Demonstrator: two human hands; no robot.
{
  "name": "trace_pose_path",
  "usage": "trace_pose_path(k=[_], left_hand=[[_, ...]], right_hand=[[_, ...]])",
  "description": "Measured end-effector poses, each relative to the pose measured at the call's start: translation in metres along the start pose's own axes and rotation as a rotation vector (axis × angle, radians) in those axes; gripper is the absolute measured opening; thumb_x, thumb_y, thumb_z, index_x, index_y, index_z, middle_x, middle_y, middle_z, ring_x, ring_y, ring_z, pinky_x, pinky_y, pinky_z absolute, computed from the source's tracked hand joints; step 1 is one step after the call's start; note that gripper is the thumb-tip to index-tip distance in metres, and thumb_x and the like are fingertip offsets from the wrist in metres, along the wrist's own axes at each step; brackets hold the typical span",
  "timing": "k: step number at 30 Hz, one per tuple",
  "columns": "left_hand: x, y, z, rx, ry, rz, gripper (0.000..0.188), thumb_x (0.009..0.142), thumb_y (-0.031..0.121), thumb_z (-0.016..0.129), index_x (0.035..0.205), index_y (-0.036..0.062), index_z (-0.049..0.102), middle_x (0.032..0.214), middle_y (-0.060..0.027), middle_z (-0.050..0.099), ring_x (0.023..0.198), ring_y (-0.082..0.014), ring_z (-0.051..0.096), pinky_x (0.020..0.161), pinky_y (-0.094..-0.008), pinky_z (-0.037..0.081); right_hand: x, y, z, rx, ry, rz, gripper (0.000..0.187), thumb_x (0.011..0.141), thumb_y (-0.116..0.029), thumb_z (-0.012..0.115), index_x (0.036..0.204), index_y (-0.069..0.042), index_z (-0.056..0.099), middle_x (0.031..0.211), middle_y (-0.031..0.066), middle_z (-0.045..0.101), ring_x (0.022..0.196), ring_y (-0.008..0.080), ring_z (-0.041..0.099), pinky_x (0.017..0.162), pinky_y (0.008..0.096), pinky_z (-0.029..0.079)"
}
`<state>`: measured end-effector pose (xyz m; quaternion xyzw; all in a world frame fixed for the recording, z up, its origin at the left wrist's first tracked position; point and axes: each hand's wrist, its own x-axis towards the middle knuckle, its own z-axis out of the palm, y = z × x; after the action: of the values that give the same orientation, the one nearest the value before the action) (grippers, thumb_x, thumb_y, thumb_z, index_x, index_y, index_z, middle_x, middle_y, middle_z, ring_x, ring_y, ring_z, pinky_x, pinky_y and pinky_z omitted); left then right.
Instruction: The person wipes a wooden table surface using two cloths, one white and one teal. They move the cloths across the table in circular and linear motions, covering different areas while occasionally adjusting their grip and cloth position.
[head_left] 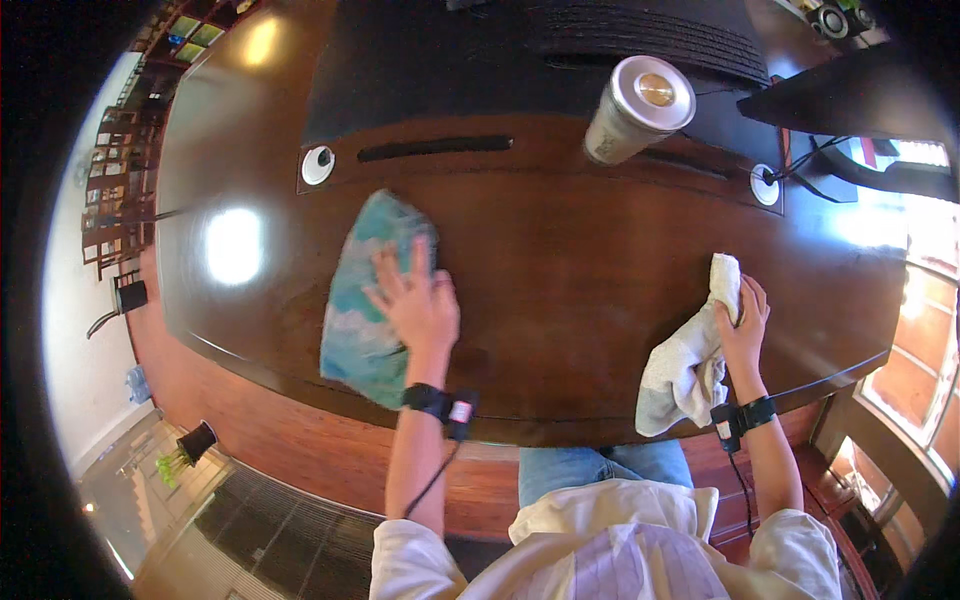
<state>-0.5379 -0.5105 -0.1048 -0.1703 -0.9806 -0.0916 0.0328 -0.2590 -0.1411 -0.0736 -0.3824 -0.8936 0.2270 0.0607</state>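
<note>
Left hand (418, 305), fingers spread flat, presses a teal cloth (362, 300) against the dark wooden table (560, 260). Right hand (742, 325) clasps a white towel (685, 365) that drapes over the table's near edge. Beyond them stands a lidded cup (638, 110); its contents are hidden.

A teal-and-green patterned cloth (365, 300) lies spread flat on the dark wooden table, its lower end drooping over the near edge, pressed down under the left hand. Over on the right, a white cloth (690, 355) sits bunched and crumpled, its upper end gripped in the right hand while the greyish lower part hangs past the table's edge.
</note>
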Motion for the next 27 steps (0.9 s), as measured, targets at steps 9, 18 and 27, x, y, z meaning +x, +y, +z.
trace_pose_path(k=[9,18,27], left_hand=[[-0.074,0.287,0.012,-0.449,-0.372,0.576,0.058,0.089,0.026,0.06,0.145,0.0332,0.047,0.154,-0.017,0.036,0.148,-0.0398,0.023,0.112,-0.0742,0.013],[-0.052,0.184,0.004,0.014,-0.222,0.263,0.049,0.088,0.016,0.057,0.137,0.0216,0.056,0.152,-0.0179,0.041,0.138,-0.0369,0.041,0.109,-0.0637,0.03],[-0.066,-0.085,-0.029,0.14,-0.03,-0.216,0.058,0.101,0.025,0.044,0.157,0.0167,0.03,0.155,-0.0169,0.038,0.143,-0.0365,0.034,0.116,-0.0521,0.023]], right_hand=[[0.014,0.057,-0.034,0.006,-0.031,0.028,0.048,0.078,-0.011,0.066,0.124,0.002,0.059,0.13,0.0175,0.056,0.12,0.0382,0.051,0.106,0.0448,0.039],[0.031,0.162,-0.079,-0.108,0.132,0.178,0.04,0.084,-0.011,0.061,0.122,0.001,0.058,0.127,0.0179,0.057,0.119,0.0379,0.051,0.104,0.0452,0.04],[0.043,0.125,-0.035,0.023,0.38,0.171,0.046,0.091,-0.013,0.06,0.136,-0.005,0.056,0.137,0.0136,0.057,0.131,0.0314,0.048,0.114,0.042,0.034]])
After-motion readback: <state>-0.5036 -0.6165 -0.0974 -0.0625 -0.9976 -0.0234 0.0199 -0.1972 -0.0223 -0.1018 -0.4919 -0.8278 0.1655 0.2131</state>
